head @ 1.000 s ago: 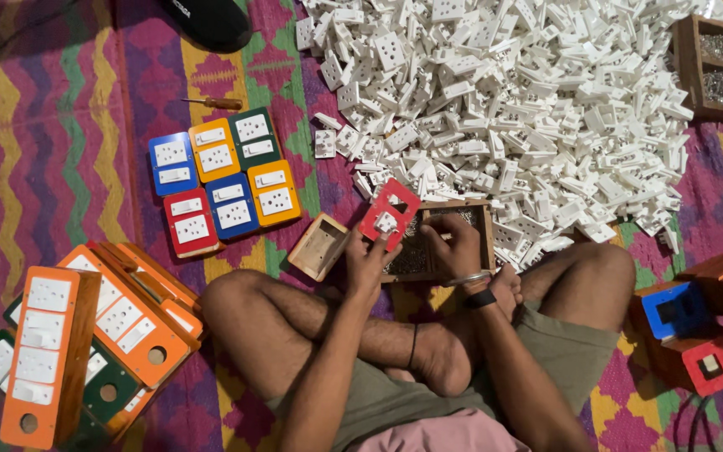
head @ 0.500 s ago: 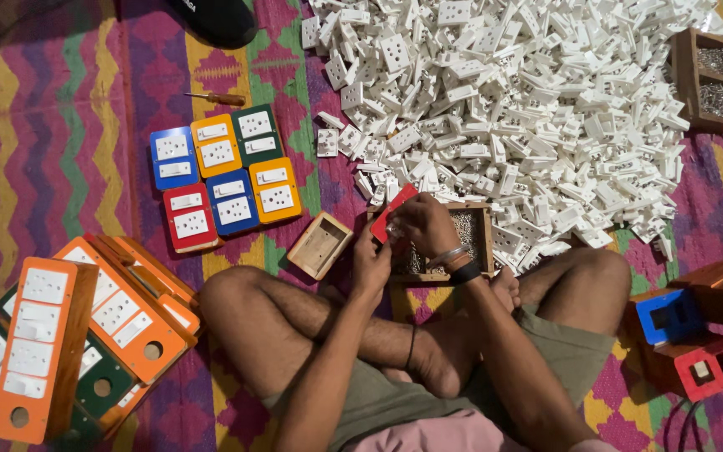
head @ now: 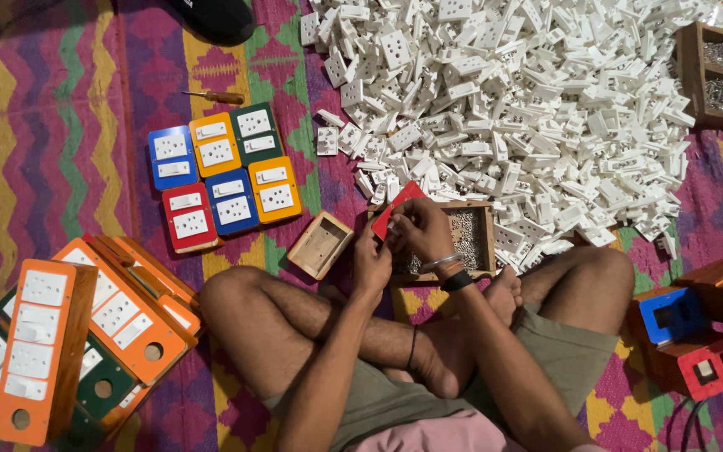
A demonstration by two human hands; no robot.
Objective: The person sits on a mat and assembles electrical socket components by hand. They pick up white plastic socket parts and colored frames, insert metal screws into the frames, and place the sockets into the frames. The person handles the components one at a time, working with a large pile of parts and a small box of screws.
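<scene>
I sit cross-legged on a patterned rug. My left hand (head: 371,261) and my right hand (head: 423,228) both grip a small red switch plate (head: 395,208), tilted on edge, just above a wooden tray of small metal screws (head: 472,238). The right wrist wears a bangle and a dark band. A huge heap of white socket parts (head: 529,109) lies right behind the tray.
An empty small wooden box (head: 320,244) lies left of my hands. Several finished coloured switch boards (head: 219,176) sit further left, with a screwdriver (head: 213,97) beyond. Orange and green long boards (head: 69,335) are stacked at lower left. Blue and red boxes (head: 688,335) at right; another screw box (head: 717,75) top right.
The red plate has turned from face-up to tilted on edge, and both hands have closed in around it over the screw tray.
</scene>
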